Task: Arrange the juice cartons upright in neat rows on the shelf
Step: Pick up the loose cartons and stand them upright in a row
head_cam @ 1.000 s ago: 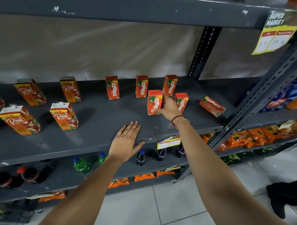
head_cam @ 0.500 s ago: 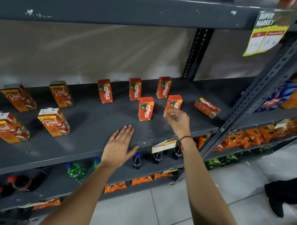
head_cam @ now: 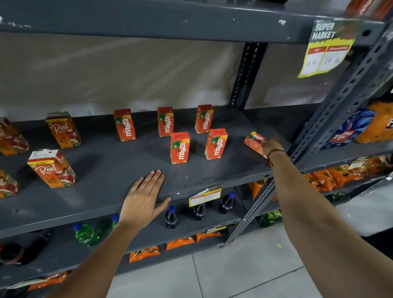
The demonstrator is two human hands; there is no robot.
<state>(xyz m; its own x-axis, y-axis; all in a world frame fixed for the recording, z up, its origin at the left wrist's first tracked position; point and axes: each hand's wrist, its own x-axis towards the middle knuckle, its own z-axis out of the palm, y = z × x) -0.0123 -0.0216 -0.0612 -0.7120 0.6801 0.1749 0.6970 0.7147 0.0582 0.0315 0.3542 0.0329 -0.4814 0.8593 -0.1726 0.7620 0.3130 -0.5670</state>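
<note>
Several small red Maaza cartons stand upright on the grey shelf (head_cam: 104,167): three in a back row (head_cam: 165,121) and two in front (head_cam: 179,148). One more Maaza carton (head_cam: 254,141) lies on its side at the shelf's right end. My right hand (head_cam: 272,146) is closed around that lying carton, touching its right end. My left hand (head_cam: 144,198) rests flat on the shelf's front edge, fingers spread, holding nothing. Larger Real cartons (head_cam: 52,168) stand on the left part of the shelf.
A slanted grey upright post (head_cam: 342,96) stands just right of my right hand. A yellow price tag (head_cam: 326,51) hangs from the shelf above. Dark and green bottles (head_cam: 172,217) and orange snack packs (head_cam: 180,242) fill the lower shelves. Snack bags (head_cam: 383,123) sit in the neighbouring bay.
My right hand let go of the front-row Maaza carton, drew back, then reached right onto the carton lying on its side. My left hand stayed flat on the shelf edge.
</note>
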